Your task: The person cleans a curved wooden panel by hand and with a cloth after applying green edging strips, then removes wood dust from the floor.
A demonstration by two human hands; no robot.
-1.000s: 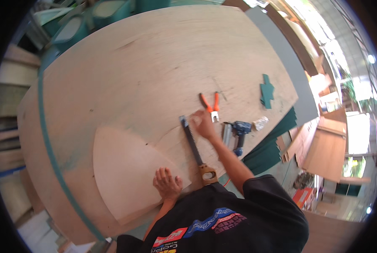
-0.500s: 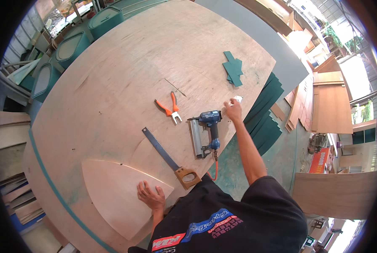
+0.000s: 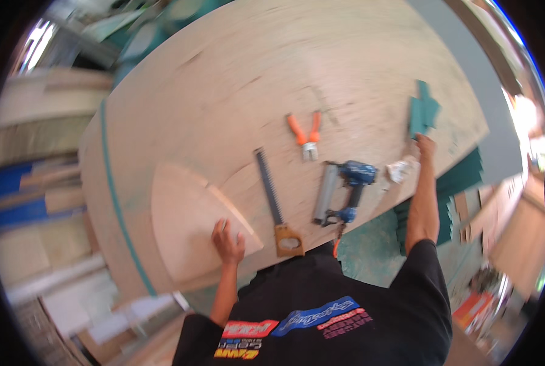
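My left hand (image 3: 228, 242) lies with fingers spread on a pale plywood piece (image 3: 187, 219) that has curved sides and comes to a point. At the right, my right arm is stretched out. The fingers of my right hand (image 3: 426, 146) are closed at the near end of a green strip (image 3: 414, 116), one of a small overlapping pile; motion blurs the fingertips. Just left of that wrist lies a crumpled white thing (image 3: 397, 171). A blue nail gun (image 3: 359, 174) rests between my hands, beside a wooden-handled handsaw (image 3: 269, 186) and orange-handled pliers (image 3: 306, 135).
All this lies on a large plywood worktop (image 3: 236, 104). Dark green sheets (image 3: 461, 183) are stacked below its right edge. An orange hose (image 3: 338, 241) runs down from the nail gun. Boards (image 3: 41, 131) are piled at the left, and green containers (image 3: 141, 46) stand beyond the far left edge.
My right hand has left the white thing and reached farther out to the green strips. The view has turned and blurred. My left hand stays on the plywood piece.
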